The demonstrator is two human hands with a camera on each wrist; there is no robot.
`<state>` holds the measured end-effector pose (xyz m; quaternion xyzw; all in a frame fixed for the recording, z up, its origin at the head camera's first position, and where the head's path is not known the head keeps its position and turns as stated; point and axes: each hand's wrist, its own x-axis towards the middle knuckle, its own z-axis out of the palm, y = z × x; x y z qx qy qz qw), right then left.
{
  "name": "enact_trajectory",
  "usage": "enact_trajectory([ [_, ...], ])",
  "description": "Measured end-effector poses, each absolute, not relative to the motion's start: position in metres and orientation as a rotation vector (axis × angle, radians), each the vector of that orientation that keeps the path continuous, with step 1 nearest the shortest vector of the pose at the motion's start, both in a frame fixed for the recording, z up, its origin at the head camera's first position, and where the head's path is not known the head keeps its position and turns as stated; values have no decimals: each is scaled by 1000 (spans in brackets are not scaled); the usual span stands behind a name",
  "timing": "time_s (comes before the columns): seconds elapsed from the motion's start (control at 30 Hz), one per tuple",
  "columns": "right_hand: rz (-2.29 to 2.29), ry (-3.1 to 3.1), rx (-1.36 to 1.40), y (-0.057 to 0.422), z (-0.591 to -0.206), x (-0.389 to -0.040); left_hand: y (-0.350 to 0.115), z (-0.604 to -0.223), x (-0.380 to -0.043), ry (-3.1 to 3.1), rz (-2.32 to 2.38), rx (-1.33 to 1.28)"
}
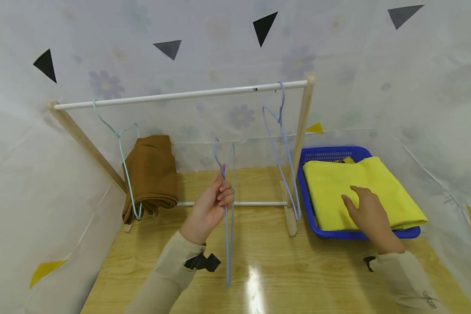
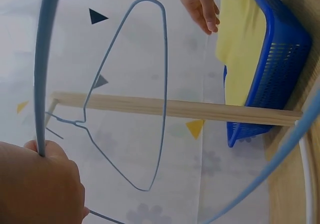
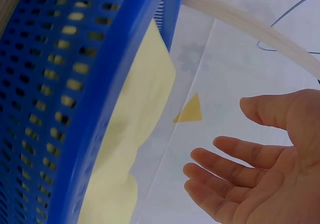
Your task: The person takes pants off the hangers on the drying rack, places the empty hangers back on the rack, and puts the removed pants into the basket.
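pale-blue hanger (image 1: 226, 222): hook up, in left hand (image 1: 209, 205) | yellow cloth (image 1: 335, 196): folded, flat in blue basket (image 1: 337, 234)

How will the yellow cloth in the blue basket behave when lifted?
The yellow cloth will probably sag: its edge curves softly in the right wrist view. The corner overhanging the blue basket may droop first. It seems unlikely to roll, lying flat.

Bright, diffuse light; white glare on tabletop (image 1: 254, 285) below grip of left hand (image 1: 209, 208). Wrist views hazy, low-contrast; right one bows wooden post (image 3: 250, 25).
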<state>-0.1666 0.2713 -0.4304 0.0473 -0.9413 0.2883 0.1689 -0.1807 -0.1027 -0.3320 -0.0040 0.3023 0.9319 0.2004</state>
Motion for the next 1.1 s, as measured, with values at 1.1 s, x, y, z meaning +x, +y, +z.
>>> enact_trajectory([
  [1.1, 861, -2621, 168, 238, -437, -164, -62, -255, -226, 742, 2781, 156],
])
